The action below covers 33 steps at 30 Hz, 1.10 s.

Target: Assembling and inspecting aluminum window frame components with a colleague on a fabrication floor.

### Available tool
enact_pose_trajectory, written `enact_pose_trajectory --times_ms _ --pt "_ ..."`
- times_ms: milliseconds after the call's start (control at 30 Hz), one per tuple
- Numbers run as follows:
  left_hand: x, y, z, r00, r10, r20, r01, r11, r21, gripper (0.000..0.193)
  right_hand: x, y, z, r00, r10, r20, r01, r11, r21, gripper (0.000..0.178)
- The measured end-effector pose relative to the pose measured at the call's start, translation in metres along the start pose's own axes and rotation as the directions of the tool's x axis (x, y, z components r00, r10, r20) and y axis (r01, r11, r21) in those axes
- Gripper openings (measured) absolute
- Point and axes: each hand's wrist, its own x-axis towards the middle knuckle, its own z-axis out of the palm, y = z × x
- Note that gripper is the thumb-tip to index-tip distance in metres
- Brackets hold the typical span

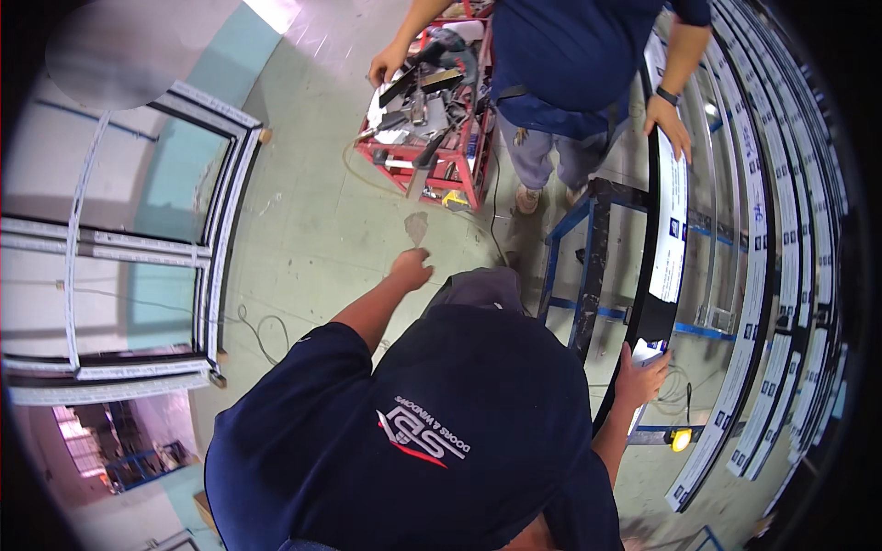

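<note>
My right hand [643,372] is closed around the near end of a long profile bar [669,243], black along one side and covered with white film on the other. The bar runs away from me over a dark metal stand [590,266]. My left hand [411,269] hangs over the floor, its fingers curled; whether anything is inside them is hidden. A co-worker in dark blue stands opposite. One of that person's hands [669,129] rests on the far part of the same bar, and the other [386,64] is at a red tool cart [395,170].
Tools lie heaped on the cart, with a hammer [424,165] sticking out. More film-covered profiles [749,275] stretch along the right. A large framed window unit [207,248] stands at left. Cables [266,335] trail over the floor, and a yellow tape measure [681,440] is below the bar.
</note>
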Motion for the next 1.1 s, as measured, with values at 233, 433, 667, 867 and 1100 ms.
enact_pose_trajectory --times_ms 233,433,667,867,1100 --pt "-0.072 -0.11 0.003 0.914 -0.384 0.132 0.38 0.923 0.053 0.049 -0.006 0.009 0.019 0.998 0.038 0.052 -0.036 0.999 -0.039 0.124" --pt "-0.024 -0.147 -0.022 0.926 -0.371 0.069 0.375 0.926 -0.053 0.05 -0.049 -0.069 0.014 0.932 -0.233 -0.278 0.263 0.962 0.076 0.104" --pt "0.048 -0.215 -0.09 0.985 -0.164 0.045 0.168 0.978 -0.124 0.05 -0.124 -0.252 0.006 0.872 -0.432 -0.231 0.489 0.802 0.344 0.077" --pt "0.078 -0.316 -0.111 0.987 -0.089 0.132 0.098 0.994 -0.058 0.049 -0.192 -0.341 0.027 0.891 -0.455 -0.005 0.392 0.761 0.517 0.074" --pt "0.094 -0.371 -0.103 0.915 -0.024 0.402 -0.032 0.991 0.133 0.052 -0.262 -0.319 0.053 0.957 -0.222 0.188 0.112 0.879 0.464 0.064"
